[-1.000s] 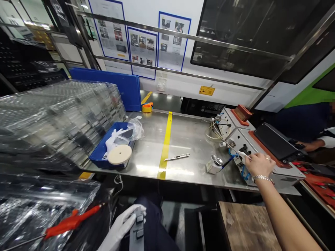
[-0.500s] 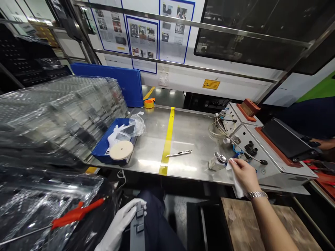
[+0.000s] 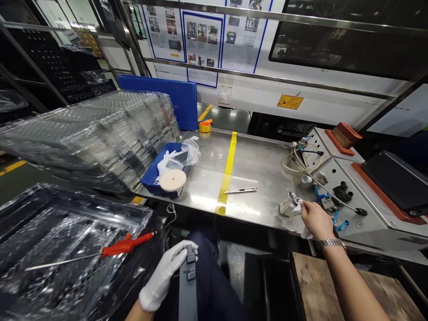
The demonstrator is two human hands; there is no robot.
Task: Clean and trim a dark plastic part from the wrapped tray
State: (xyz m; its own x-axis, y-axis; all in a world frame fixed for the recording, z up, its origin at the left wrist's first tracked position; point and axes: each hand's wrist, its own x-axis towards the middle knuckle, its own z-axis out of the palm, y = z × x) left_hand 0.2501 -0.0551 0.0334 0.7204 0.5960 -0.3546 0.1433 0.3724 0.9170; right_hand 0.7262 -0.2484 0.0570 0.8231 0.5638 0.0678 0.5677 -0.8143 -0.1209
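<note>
While my bare right hand (image 3: pixel 316 218) pinches a white cloth wipe (image 3: pixel 305 232) against the small metal-capped dispenser (image 3: pixel 290 203) at the steel bench's (image 3: pixel 254 165) front edge | my white-gloved left hand (image 3: pixel 165 274) grips a grey slotted plastic strip (image 3: pixel 187 285) over my lap.

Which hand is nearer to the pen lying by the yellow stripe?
Right. The right hand, holding a white cloth, is at the table edge beside a small dispenser, right of the pen. The gloved left hand is below the table, holding a grey part.
</note>
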